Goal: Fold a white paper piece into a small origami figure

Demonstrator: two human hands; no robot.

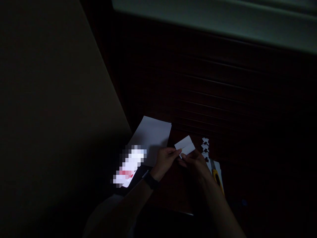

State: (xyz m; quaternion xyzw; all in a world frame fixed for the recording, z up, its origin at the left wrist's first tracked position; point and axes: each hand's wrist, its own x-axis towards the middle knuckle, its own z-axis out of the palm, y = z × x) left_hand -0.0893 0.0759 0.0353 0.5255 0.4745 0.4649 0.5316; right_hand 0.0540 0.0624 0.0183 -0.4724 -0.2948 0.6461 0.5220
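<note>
Between my two hands is a small piece of white paper (185,144), with a dark line, a fold or slit, running across it. My left hand (165,161), a dark watch on its wrist, pinches the paper's lower left edge. Closed on the lower right part is my right hand (196,164), its thumb lying on the paper. Left of my hands lie larger white paper sheets (151,135). To the right, cut or folded white paper pieces (205,148) form a short row, and a yellow-handled tool (217,180) with a grey blade, like scissors or a cutter, rests on more paper.
A brightly lit, blurred-out screen (133,165) glows left of my left wrist. The dark wooden table (170,196) has its front edge below my hands. A pale panel or wall (61,82) rises at the left, and a light ledge (210,21) crosses the top. The room is very dim.
</note>
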